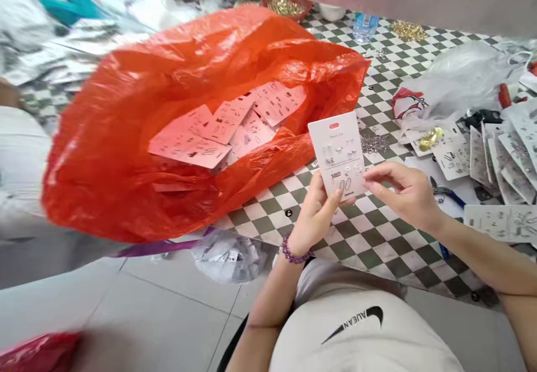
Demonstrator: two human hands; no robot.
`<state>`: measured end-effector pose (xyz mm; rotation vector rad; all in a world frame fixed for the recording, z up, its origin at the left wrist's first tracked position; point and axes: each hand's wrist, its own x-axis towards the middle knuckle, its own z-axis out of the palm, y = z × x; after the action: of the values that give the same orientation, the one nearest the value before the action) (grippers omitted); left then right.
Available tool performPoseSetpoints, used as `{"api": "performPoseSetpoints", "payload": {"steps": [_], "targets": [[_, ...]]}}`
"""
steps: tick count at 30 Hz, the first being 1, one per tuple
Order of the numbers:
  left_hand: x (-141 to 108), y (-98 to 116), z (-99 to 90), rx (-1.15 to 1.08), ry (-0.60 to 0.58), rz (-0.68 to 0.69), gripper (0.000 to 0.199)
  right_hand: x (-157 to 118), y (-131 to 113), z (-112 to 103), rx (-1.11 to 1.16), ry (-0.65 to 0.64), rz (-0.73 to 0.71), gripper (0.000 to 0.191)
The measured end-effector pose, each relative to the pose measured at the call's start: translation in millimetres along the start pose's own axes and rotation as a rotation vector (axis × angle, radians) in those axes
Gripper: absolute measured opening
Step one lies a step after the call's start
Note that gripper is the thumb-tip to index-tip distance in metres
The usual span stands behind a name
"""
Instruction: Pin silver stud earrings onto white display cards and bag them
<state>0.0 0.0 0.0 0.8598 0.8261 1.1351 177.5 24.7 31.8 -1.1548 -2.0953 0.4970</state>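
Note:
A white earring card [339, 151], with several small earrings and a pair of hoops on it, is held upright over the checkered table. My left hand [316, 210] grips its lower edge, thumb on the front. At the card's right edge, my right hand [403, 193] has its thumb and forefinger pinched together. Whatever is between those fingertips is too small to make out. To the left lies a large red plastic bag [138, 92], its mouth open. Inside it are several similar earring cards [191, 137] in a loose pile.
More earring cards [499, 162] stand and lie at the right, near blue-handled pliers [448, 194] and a clear plastic bag [461, 81]. Small silver pieces [375, 144] lie behind the held card. Farther back are a water bottle [364, 27] and a red bowl [289, 4] of gold pieces.

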Motion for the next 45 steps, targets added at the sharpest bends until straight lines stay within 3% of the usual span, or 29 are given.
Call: {"api": "performPoseSetpoints", "payload": {"steps": [5,11,22,40,45], "targets": [[3,-5,0.6,-0.012,-0.037,-0.013,0.042,3,9,1,-0.167,0.128,-0.301,0.021],[3,-6,-0.3,-0.045,-0.089,-0.027,0.045,-3,16,0,-0.184,0.126,-0.395,0.022],[-2,-2,-1.5,0.148,-0.069,0.004,0.034,-6,5,1,-0.110,0.124,-0.274,0.015],[-2,-3,-1.2,0.185,-0.057,0.038,0.033,-9,6,4,-0.094,0.151,-0.229,0.015],[-4,-5,-1.4,0.190,-0.100,0.014,0.033,-11,8,4,-0.109,0.131,-0.131,0.010]]}}
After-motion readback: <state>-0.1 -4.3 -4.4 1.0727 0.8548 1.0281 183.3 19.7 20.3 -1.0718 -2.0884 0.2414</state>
